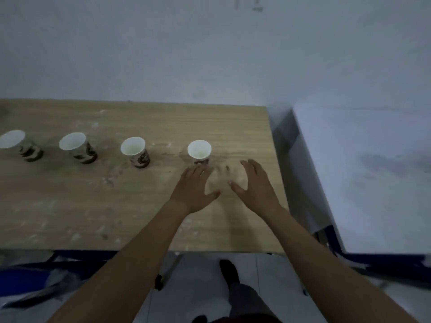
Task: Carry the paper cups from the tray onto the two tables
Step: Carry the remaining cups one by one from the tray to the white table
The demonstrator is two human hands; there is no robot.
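table (130, 206): wood top, scuffed and dusty, set against a pale wall (186, 54)
cups: four paper cups upright in a row on the table, mouths up, all spaced apart
cup 1 (17, 144): far left end of the row, partly cut by the frame edge
cup 2 (78, 147): right of cup 1
cup 3 (136, 151): right of cup 2, near the table's middle
cup 4 (199, 151): last in the row, nearest the table's right edge; white inside, dark print on the lower wall
left hand (193, 190): over the table just in front of cup 4, palm down, fingers spread wide, holding nothing; fingertips reach about to cup 4's base, contact can't be told through the blur
right hand (256, 187): over the table right of cup 4, clear of it, fingers spread, empty
hands vs each other: side by side, thumbs pointing inward, small gap between them
second table (373, 171): pale top, right of the wood table, narrow gap between the two
floor (205, 287): light tiles below the table's near edge, dark shoe (229, 272) visible
tray: out of frame
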